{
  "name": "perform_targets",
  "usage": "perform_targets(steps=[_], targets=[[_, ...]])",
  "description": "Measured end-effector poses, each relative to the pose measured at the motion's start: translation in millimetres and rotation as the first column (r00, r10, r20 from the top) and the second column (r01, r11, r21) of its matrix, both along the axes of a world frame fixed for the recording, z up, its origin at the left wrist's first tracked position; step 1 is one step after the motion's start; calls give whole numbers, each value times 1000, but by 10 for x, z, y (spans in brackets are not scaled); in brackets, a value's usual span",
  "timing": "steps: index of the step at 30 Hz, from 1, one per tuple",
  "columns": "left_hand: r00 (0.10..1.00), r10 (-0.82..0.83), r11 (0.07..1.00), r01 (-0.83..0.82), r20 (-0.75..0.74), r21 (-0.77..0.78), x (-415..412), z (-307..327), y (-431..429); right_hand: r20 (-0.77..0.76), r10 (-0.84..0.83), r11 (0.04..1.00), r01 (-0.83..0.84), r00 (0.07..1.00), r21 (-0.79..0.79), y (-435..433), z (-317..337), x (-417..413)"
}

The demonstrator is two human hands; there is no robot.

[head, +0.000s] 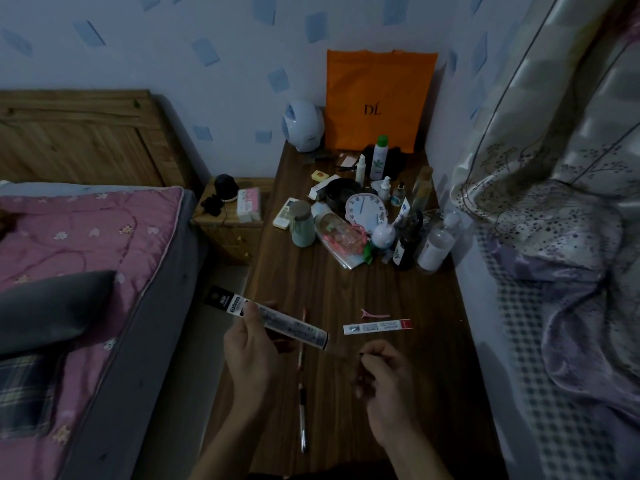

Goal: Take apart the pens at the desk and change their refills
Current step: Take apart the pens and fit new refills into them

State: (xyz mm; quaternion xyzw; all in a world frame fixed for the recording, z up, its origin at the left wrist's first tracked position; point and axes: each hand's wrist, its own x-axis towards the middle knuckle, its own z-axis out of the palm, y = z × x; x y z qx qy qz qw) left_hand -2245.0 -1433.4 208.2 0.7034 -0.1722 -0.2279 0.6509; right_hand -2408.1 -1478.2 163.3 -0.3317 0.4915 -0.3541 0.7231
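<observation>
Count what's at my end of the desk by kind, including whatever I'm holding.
Pens on the desk: 2, pink pen and clear pen
Refill packs: 2, black-headed pack in left hand, red-ended pack lying flat
Hair clips: 1, pink hair clip
Other: 1, thin dark-tipped stick pinched in right hand
Total: 6

Home bedroom. A bed (86, 237) is being covered by a pink quilt (69, 223) and backed by a wooden headboard (79, 136). A nightstand (225, 233) is being kept between bed and desk (346, 292). The desk is being crowded with toiletry bottles (379, 157), a clock (365, 209) and an orange bag (377, 98). The walls are being dressed with patterned wallpaper (207, 46) and a flowered curtain (554, 116).
</observation>
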Motion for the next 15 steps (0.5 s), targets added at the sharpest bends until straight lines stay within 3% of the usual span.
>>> perform_targets(steps=[3,9,15], targets=[[996,14,1000,-15,-89,-10,46,-47,9,38,-100,995,99,994,23,-38,-6,-12],[975,39,997,-22,-219,77,114,-255,42,185,-340,929,298,922,221,-107,-2,-50],[972,26,995,-4,-235,96,124,-321,70,136,-232,973,231,963,25,-150,20,-65]])
